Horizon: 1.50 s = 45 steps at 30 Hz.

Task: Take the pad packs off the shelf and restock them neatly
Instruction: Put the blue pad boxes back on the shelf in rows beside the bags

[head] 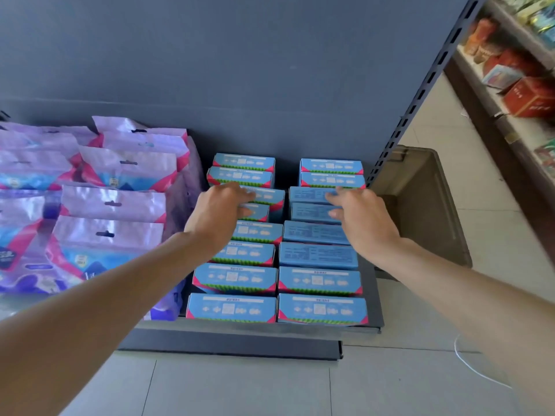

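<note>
A person's bare forearms reach in from the bottom corners over a pale tiled floor [240,385], where a thin white cord [468,367] curls at the right. Beyond the tiles runs the grey lip of a low shelf [255,328], which carries blue pad packs [319,280] standing on edge in two columns, front to back. Most packs show a strip of white arrows with pink corners, while four in the middle of the right column show a plain face of small print. Midway along the left column, the left hand [220,211] grasps packs there, its fingers curled over their top edges and its thumb out of sight. Level with it, the right hand [365,219] lies on the right column, bent fingers on one pack and the thumb against the next; whether it clasps them or merely rests on them cannot be told. Two more packs stand behind each hand, near the shelf's rear. To the left of the packs, glossy purple bags [111,202] with pink corners lie overlapping in rows. To the right, past the slotted upright [420,94], a brown crate [426,205] sits on the floor. A bare grey back panel [240,70] rises behind the shelf, and at the far right another rack holds red boxes [528,99], blurred.
</note>
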Each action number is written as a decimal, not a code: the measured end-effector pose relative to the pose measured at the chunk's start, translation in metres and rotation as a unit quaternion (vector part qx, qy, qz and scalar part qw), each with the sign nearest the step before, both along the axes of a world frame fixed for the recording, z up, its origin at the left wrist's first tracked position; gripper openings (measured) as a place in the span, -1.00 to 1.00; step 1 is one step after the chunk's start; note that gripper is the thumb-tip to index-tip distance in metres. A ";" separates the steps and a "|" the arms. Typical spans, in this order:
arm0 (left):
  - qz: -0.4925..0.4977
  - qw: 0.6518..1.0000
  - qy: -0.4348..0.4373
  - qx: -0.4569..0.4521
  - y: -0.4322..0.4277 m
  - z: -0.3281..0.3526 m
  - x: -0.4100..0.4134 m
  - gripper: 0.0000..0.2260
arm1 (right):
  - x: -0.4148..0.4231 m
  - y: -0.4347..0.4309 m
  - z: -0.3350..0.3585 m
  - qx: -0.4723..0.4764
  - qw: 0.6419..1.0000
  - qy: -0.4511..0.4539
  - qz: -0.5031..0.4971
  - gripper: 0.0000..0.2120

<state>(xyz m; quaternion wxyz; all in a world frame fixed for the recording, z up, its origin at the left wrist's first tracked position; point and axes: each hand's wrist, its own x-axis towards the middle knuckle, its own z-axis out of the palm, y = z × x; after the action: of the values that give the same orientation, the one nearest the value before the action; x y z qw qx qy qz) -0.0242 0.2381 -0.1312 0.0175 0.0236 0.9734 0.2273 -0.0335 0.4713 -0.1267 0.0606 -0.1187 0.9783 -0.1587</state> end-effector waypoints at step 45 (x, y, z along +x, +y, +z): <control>-0.044 0.987 0.001 -0.154 -0.024 -0.004 -0.083 -0.73 | -0.078 0.001 -0.007 -0.039 0.990 0.022 -0.132 -0.67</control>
<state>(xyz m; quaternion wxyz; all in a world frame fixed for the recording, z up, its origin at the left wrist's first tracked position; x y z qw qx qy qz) -0.1072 0.2144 -0.1357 0.0298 0.0640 0.9948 0.0732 -0.1116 0.4727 -0.1332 0.0133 0.0055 0.9796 -0.2004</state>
